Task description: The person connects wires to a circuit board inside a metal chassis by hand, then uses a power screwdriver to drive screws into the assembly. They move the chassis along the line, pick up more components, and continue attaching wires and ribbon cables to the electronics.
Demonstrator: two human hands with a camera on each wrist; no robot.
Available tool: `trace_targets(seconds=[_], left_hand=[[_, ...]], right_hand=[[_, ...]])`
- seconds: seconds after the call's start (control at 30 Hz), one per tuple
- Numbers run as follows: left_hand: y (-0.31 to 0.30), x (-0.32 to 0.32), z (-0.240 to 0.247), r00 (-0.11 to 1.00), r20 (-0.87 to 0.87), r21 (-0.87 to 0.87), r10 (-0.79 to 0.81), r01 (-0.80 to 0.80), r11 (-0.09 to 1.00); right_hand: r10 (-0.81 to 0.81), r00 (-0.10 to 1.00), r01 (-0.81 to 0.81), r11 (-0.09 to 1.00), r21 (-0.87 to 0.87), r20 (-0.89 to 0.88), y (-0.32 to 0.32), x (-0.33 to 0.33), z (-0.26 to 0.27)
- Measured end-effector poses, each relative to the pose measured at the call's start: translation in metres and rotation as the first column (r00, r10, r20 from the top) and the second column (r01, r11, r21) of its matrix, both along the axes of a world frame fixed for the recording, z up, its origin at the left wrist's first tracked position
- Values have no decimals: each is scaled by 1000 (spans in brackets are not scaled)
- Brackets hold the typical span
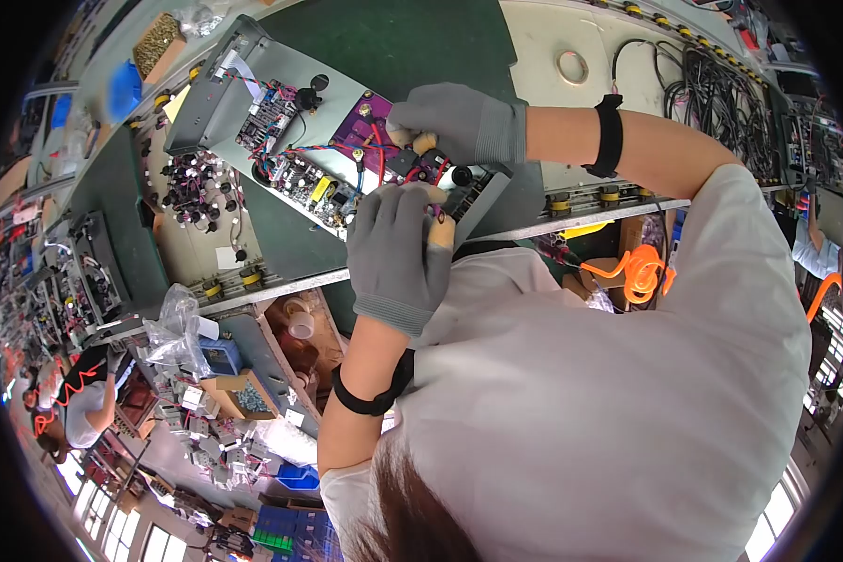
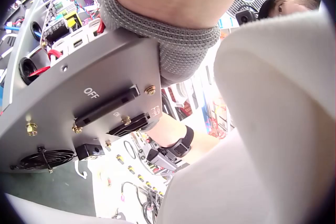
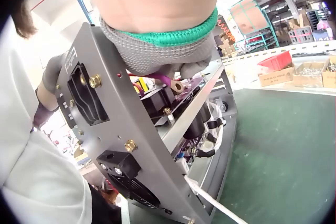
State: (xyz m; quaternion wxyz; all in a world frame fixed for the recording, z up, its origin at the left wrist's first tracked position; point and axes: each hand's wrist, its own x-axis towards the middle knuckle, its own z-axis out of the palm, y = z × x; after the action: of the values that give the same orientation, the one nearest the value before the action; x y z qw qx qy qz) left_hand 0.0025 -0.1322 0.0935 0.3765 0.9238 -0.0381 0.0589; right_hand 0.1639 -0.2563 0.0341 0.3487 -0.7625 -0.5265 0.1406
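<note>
A grey metal chassis (image 1: 337, 103) lies open on the bench, with circuit boards (image 1: 309, 187), red cables (image 1: 380, 150) and a purple board (image 1: 358, 126) inside. My gloved left hand (image 1: 398, 253) reaches over its near side. Its bare thumb and index tip pinch a small purple-sleeved cable end (image 1: 437, 214). From the far side my gloved right hand (image 1: 454, 122) bends its fingers down among the red cables; I cannot tell what it grips. Below it in the right wrist view shows a ring terminal (image 3: 177, 86). The panel (image 2: 89, 92) marked OFF stands under my left wrist.
A green mat (image 1: 440, 47) covers part of the bench. Black cables (image 1: 721, 103) lie bundled at the right, small wired parts (image 1: 197, 192) at the left. An orange coiled hose (image 1: 642, 276) hangs below the edge. Boxes of hardware (image 3: 310, 71) stand beyond the mat.
</note>
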Motion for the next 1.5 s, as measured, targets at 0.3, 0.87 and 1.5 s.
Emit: trace_targets(seconds=[0.3, 0.87, 1.5], left_hand=[[0, 1, 0, 1000, 2, -30, 9, -9, 1000], [1, 0, 2, 999, -34, -24, -3, 2, 1000], [-1, 0, 0, 1000, 18, -25, -20, 20, 999]], right_hand=[[93, 974, -92, 996, -17, 208, 0, 3, -4], [23, 999, -22, 1000, -20, 47, -1, 4, -7], [-94, 981, 7, 891, -453, -170, 18, 3, 37]])
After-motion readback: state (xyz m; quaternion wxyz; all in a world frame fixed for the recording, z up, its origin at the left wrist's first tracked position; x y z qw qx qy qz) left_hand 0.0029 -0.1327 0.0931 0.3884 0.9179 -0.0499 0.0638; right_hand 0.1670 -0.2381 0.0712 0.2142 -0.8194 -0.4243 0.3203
